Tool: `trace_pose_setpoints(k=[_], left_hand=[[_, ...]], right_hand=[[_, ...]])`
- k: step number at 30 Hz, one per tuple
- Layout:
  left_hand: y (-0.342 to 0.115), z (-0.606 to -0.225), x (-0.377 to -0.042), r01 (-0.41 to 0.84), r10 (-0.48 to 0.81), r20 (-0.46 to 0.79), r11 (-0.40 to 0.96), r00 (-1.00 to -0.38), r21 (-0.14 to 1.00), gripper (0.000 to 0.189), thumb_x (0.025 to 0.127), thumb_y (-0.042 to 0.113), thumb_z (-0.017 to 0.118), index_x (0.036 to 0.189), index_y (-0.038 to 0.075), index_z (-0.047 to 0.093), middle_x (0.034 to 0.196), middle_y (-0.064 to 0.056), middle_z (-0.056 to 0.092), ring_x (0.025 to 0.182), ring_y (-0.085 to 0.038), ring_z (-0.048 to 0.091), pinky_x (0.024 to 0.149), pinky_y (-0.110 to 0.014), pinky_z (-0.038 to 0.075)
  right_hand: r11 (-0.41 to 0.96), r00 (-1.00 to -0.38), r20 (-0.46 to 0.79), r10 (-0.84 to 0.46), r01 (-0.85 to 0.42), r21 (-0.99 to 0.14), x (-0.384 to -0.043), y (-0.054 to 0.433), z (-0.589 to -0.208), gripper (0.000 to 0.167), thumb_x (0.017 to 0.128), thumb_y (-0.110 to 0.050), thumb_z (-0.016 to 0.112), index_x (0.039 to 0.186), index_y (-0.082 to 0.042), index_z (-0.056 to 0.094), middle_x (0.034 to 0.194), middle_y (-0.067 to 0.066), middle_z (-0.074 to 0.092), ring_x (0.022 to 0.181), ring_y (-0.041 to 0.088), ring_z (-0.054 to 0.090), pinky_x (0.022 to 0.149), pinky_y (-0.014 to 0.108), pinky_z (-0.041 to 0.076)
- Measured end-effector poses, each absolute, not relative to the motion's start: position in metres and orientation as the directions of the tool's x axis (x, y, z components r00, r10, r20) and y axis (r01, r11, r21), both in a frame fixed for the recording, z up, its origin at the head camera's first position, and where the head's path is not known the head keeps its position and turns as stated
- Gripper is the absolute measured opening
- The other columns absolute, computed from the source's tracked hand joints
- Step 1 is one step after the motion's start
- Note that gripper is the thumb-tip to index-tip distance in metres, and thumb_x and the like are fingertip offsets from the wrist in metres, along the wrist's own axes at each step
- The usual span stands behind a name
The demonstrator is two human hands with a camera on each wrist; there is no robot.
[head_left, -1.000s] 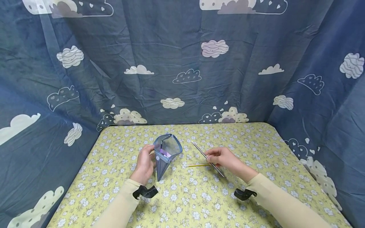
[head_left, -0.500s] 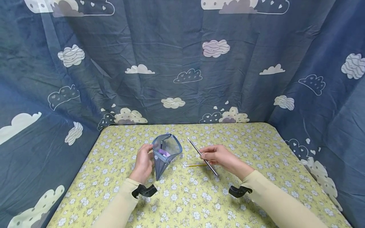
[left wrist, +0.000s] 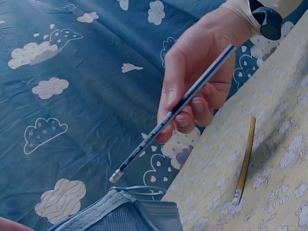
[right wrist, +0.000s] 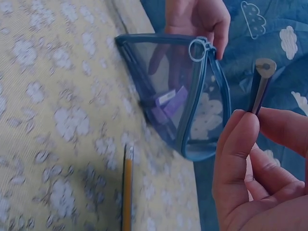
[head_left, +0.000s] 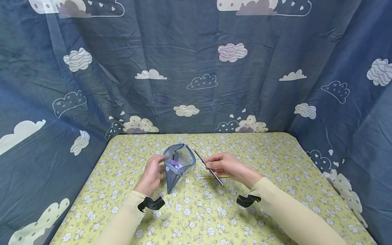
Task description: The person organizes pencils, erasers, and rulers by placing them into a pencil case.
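My left hand (head_left: 151, 173) grips the side of a blue mesh zip pouch (head_left: 172, 175), its mouth unzipped and spread. Through the mesh, a purple block with a white part (right wrist: 172, 105), perhaps an eraser, shows inside, along with a dark slim thing. My right hand (head_left: 226, 165) pinches a blue-and-silver striped pencil (left wrist: 202, 80) between thumb and fingers. The pencil is held aslant just right of the pouch, its white eraser end near the rim but apart from it. Below that hand, a yellow pencil (head_left: 206, 178) lies on the cloth.
A yellow flowered cloth (head_left: 260, 153) covers the table. Dark blue curtains with cloud prints (head_left: 202, 102) stand behind it and at both sides. Each wrist wears a black camera strap (head_left: 151, 204).
My right hand has moved left with the striped pencil, bringing it close to the pouch and uncovering more of the yellow pencil. The left hand and pouch have barely shifted.
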State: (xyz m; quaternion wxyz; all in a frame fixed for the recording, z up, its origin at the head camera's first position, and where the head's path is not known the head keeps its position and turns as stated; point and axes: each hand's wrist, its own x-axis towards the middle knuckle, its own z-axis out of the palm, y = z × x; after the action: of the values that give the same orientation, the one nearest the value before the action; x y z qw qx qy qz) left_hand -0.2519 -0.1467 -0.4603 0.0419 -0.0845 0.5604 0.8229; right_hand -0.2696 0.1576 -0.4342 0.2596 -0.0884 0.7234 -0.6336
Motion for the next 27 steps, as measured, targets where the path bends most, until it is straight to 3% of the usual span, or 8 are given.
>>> trace_pose_setpoints(k=[8, 15, 21, 27], left_hand=[[-0.153, -0.462, -0.255, -0.164, -0.004, -0.175, -0.337, -0.985, 0.927, 0.018, 0.105, 0.018, 0.046, 0.096, 0.003, 0.050, 0.114, -0.016, 0.055, 0.086, -0.021, 0.066, 0.070, -0.041, 0.049], [-0.156, -0.464, -0.254, -0.147, 0.003, -0.152, -0.272, -0.988, 0.951, 0.016, 0.104, 0.017, 0.050, 0.095, 0.004, 0.049, 0.132, -0.024, 0.052, 0.102, -0.029, 0.063, 0.079, -0.046, 0.052], [-0.157, -0.463, -0.254, -0.114, 0.011, -0.114, -0.172, -0.993, 0.978, 0.018, 0.104, 0.017, 0.051, 0.100, 0.000, 0.048, 0.136, -0.022, 0.050, 0.123, -0.041, 0.055, 0.091, -0.057, 0.048], [-0.158, -0.462, -0.254, -0.111, -0.002, -0.112, -0.125, -0.994, 0.986, 0.019, 0.103, 0.016, 0.054, 0.098, -0.002, 0.050, 0.131, -0.020, 0.053, 0.120, -0.041, 0.055, 0.090, -0.057, 0.049]], right_hand=[[0.153, -0.841, -0.266, -0.471, 0.219, -0.964, -0.280, 0.138, -0.433, 0.036, 0.095, -0.013, 0.069, 0.130, -0.003, 0.065, 0.107, 0.013, 0.069, 0.076, 0.014, 0.064, 0.072, 0.031, 0.054], [0.118, -0.821, -0.300, -0.485, 0.278, -0.953, -0.287, 0.121, -0.431, 0.039, 0.094, -0.010, 0.070, 0.131, 0.001, 0.063, 0.096, 0.007, 0.069, 0.067, 0.009, 0.060, 0.064, 0.024, 0.053], [0.080, -0.823, -0.304, -0.480, 0.304, -0.949, -0.293, 0.105, -0.431, 0.038, 0.093, -0.007, 0.071, 0.129, 0.002, 0.064, 0.095, 0.008, 0.070, 0.065, 0.008, 0.062, 0.062, 0.022, 0.053], [0.055, -0.830, -0.319, -0.457, 0.332, -0.942, -0.299, 0.092, -0.434, 0.038, 0.093, -0.003, 0.069, 0.129, 0.005, 0.063, 0.099, 0.012, 0.071, 0.068, 0.009, 0.066, 0.061, 0.021, 0.054]])
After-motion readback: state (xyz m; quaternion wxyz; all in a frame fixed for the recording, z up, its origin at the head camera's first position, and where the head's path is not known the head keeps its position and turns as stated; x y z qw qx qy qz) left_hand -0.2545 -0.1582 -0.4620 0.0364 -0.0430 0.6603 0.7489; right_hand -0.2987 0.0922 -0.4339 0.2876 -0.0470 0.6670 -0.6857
